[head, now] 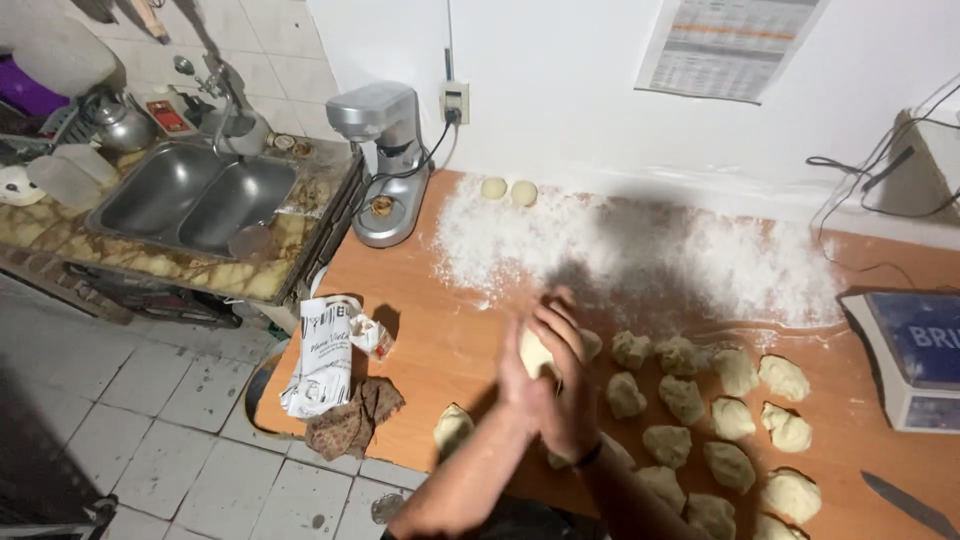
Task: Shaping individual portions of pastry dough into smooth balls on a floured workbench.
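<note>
While both hands work above the wooden table, the left hand and right hand press together around a dough ball, cupping it between the palms. To the right of the grip lie rough dough pieces in rows. Beyond the grip spreads scattered flour, with two finished balls at its far edge. Left of the grip sit a flour bag and a crumpled cloth.

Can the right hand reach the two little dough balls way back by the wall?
Probably yes, with a stretch: the right hand is wrapped around a dough piece, and only floured table lies before the two dough balls.
</note>
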